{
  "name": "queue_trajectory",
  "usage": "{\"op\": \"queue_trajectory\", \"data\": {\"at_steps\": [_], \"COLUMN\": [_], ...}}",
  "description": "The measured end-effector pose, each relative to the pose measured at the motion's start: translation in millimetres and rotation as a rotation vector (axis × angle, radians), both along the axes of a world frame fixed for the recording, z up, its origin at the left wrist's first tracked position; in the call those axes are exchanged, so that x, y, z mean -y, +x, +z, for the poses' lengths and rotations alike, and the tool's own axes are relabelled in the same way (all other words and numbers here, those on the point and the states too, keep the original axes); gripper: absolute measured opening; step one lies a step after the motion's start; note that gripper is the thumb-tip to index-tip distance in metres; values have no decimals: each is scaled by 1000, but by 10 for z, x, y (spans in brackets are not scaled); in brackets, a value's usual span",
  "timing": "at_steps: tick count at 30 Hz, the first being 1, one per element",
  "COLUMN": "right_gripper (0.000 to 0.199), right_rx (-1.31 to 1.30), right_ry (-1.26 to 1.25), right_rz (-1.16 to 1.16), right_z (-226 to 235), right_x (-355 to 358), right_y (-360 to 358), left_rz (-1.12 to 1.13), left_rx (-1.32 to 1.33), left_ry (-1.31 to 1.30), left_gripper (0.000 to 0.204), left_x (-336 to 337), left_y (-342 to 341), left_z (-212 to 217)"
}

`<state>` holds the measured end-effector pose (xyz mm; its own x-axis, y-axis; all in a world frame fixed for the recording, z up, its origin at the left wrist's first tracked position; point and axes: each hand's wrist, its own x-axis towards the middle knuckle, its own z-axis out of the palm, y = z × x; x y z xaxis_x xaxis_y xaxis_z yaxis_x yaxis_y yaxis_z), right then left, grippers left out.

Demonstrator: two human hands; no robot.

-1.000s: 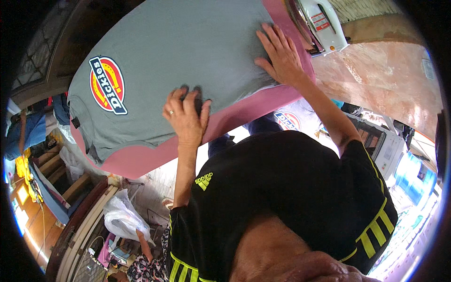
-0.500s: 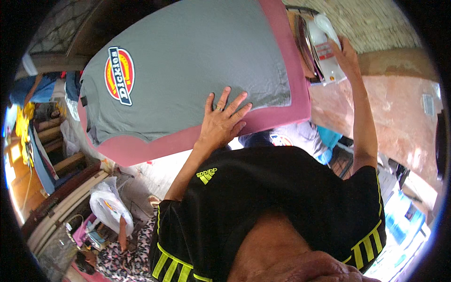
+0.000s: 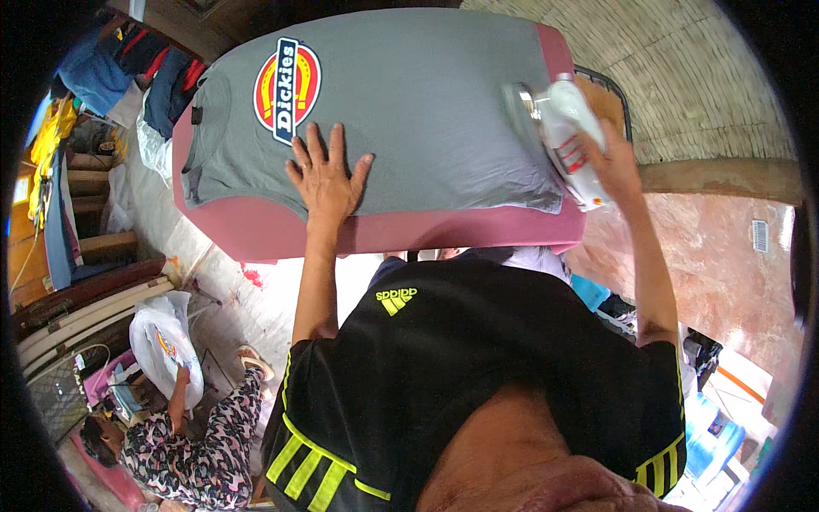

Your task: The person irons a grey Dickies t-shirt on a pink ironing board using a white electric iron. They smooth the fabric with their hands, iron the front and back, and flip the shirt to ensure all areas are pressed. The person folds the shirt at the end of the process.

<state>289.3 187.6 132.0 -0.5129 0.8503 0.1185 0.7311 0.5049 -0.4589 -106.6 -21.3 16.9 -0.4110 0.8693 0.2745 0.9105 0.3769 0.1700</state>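
A grey T-shirt (image 3: 409, 102) with a round red, yellow and dark blue print near its neck end is spread over a pink padded ironing board (image 3: 444, 230). My left hand (image 3: 328, 181) lies flat on the shirt just below the print, its fingers spread. Wrapped round the handle of a white clothes iron (image 3: 573, 147) with red markings is my right hand (image 3: 614, 169). The iron is at the shirt's right end, its metal side toward the left and smeared by motion. Whether its plate touches the cloth I cannot tell.
A dark metal frame (image 3: 627, 111) with a brown pad sticks out past the board's right end. At the lower left a seated person (image 3: 192, 435) in patterned clothes holds a white plastic bag (image 3: 162, 333). Folded clothes (image 3: 162, 90) are piled beyond the board's left end.
My right hand has brought the iron from the stand beyond the board's right end leftward to the shirt. My left hand has shifted left over the cloth toward the print. The view has also moved.
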Motion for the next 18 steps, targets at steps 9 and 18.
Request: {"op": "queue_trajectory", "data": {"at_steps": [9, 18], "right_gripper": [41, 47], "right_rx": [177, -31], "right_ry": [125, 335], "right_rz": [488, 449], "right_z": [-79, -24], "right_x": [144, -1163], "right_y": [-1956, -3051], "left_rz": [210, 207], "left_rx": [10, 58], "left_ry": [-66, -125], "left_gripper": [79, 81], "left_x": [136, 117], "left_y": [-263, -282], "left_z": [38, 89]}}
